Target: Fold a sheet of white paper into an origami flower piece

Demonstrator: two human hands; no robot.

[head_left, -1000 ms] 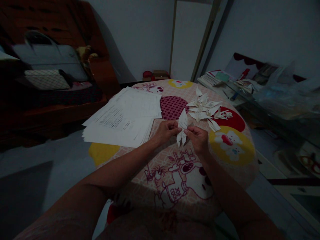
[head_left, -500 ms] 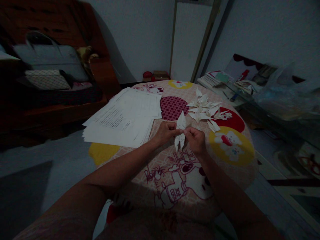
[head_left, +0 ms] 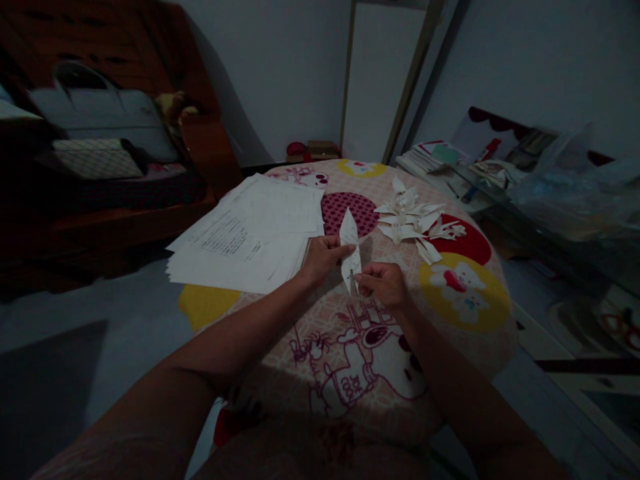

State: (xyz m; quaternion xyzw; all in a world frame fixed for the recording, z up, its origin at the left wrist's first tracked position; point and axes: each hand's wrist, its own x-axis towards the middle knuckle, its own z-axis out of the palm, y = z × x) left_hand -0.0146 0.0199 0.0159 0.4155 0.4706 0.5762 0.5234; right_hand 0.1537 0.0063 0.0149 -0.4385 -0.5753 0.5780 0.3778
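A folded white paper piece (head_left: 349, 230), long with pointed ends and split at its lower end, is held above the table. My left hand (head_left: 324, 259) pinches its middle from the left, thumb across the front. At the lower right end, my right hand (head_left: 384, 284) has its fingers closed on one of the paper's points. Beyond, to the right, lies a cluster of folded paper shapes (head_left: 407, 220) with pointed petals. A stack of printed paper sheets (head_left: 240, 233) lies to the left of my hands.
A patterned cloth (head_left: 300, 373) covers the round table. At the right stands a glass-topped stand with papers (head_left: 425, 160) and a clear plastic bag (head_left: 565, 187). On a wooden bench at the left sits a pale handbag (head_left: 100, 120).
The folded paper has shifted slightly left and up with my left hand. My right hand has slid from its middle down to the lower end.
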